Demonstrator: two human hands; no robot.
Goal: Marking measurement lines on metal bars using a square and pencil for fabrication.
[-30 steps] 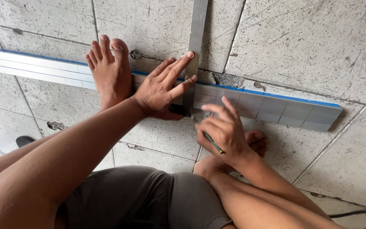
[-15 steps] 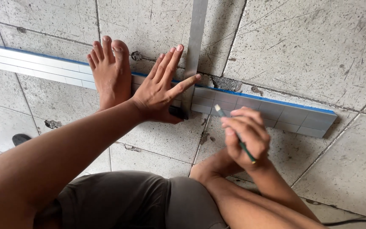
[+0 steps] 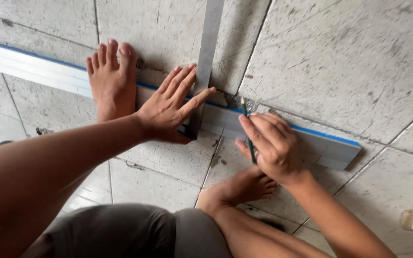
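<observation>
Beneath the left hand [image 3: 170, 109] we cannot see where the metal square [image 3: 205, 62] meets the long pale strip [image 3: 311, 143], and the square's blade runs out of frame at the top, while the pencil [image 3: 247, 131] shows only its tip and a short length of shaft. We note the left hand lies flat with fingers spread, pressing the square onto the strip across the concrete floor [image 3: 340, 57]. We record the right hand [image 3: 269, 145] curled closed around the pencil, tip up beside the strip's blue edge, just right of the square
</observation>
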